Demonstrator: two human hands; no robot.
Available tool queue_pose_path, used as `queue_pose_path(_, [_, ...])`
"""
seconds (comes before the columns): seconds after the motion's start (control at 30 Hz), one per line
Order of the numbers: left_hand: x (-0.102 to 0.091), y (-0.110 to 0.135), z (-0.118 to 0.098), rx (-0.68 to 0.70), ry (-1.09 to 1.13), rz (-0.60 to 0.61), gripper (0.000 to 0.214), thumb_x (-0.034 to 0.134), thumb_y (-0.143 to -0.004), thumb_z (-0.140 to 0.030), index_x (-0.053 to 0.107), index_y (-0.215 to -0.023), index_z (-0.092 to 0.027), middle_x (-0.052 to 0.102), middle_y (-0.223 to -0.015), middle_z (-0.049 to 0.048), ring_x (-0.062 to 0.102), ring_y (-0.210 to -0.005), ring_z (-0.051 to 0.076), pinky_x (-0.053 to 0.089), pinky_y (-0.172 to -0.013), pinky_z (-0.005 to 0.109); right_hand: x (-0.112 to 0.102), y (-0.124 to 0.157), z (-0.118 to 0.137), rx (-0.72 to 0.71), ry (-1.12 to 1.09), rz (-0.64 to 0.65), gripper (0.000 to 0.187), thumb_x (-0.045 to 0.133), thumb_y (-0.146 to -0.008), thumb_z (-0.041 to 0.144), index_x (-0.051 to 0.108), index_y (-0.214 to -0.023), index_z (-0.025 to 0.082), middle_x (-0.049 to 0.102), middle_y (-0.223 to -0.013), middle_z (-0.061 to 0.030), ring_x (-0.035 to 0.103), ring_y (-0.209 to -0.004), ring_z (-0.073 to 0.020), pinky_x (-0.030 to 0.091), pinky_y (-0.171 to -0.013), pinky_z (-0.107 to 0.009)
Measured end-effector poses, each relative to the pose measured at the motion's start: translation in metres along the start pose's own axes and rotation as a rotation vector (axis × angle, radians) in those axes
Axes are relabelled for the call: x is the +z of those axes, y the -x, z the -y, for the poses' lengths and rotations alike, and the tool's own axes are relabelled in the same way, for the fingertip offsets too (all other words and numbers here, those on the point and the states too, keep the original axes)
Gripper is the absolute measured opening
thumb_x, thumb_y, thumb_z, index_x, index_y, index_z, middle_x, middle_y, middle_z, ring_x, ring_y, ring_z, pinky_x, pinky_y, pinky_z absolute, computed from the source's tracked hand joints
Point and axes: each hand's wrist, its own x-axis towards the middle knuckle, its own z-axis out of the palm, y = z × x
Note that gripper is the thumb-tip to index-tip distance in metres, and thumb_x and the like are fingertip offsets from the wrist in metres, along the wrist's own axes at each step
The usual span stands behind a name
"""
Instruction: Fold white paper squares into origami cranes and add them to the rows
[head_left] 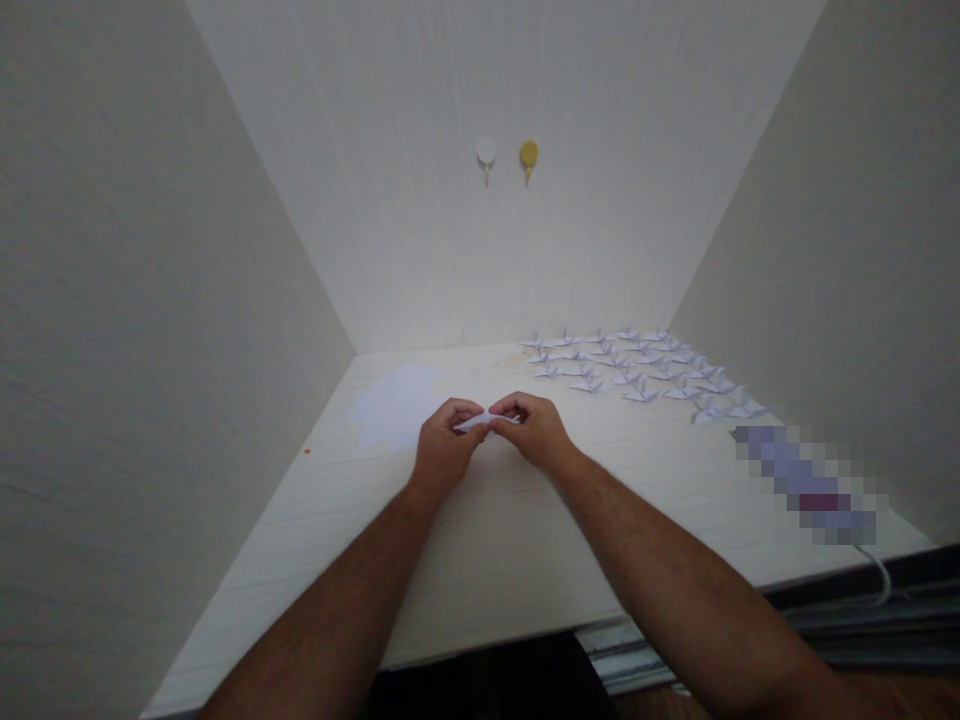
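Both hands meet over the middle of the white table, pinching one small folded white paper (475, 422) between thumbs and fingers. My left hand (446, 440) grips its left part, and my right hand (531, 428) has hold of the right part. Fingers cover much of the paper, so its exact folded shape is hard to make out. Just left of my left hand lies a spread of white paper sheets (394, 405). At the back right, several folded white paper cranes (641, 365) stand in rows.
A blurred-out long object (806, 485) with a pale cord (885, 575) lies at the table's right edge. Walls enclose the table (315, 540) left, right and behind. A white hook (486, 152) and a yellow hook (529, 154) hang on the back wall. An orange speck (307, 451) sits at left.
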Motion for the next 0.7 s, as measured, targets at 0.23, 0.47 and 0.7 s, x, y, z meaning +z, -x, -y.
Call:
queue_pose_path(0.23, [-0.0007,-0.0008,0.0035,-0.006,0.014,-0.004,0.026,0.074,-0.067,-0.027,0.063,-0.088,-0.017,0.069,-0.081,0.0034,0.065,-0.065,0.015,0.053,-0.061,0.026,0.0014,0.0000,-0.0037,-0.019,-0.026,0.005,0.014,0.071,-0.070,0.030,0.071,-0.079,0.019,0.072,-0.076,-0.0018,0.062,-0.065,-0.0131,0.047,-0.064,-0.026])
queue_pose_path(0.47, [-0.0005,-0.0009,0.0007,-0.049,0.027,-0.032,0.024,0.073,-0.067,-0.027,0.063,-0.085,-0.017,0.070,-0.078,0.0017,0.064,-0.054,0.013,0.050,-0.051,0.024,0.0019,0.0021,-0.0051,-0.138,0.025,-0.021,0.010,0.062,-0.077,0.024,0.071,-0.079,0.021,0.071,-0.076,-0.0019,0.063,-0.068,-0.0138,0.047,-0.064,-0.025])
queue_pose_path(0.7, [-0.0008,-0.0014,0.0020,-0.020,-0.036,0.002,0.025,0.073,-0.067,-0.029,0.064,-0.087,-0.017,0.070,-0.074,0.0012,0.065,-0.058,0.014,0.049,-0.054,0.024,0.0009,-0.0003,-0.0034,-0.014,-0.014,0.045,0.008,0.068,-0.069,0.023,0.064,-0.072,0.016,0.066,-0.066,0.0001,0.056,-0.055,-0.0097,0.043,-0.054,-0.021])
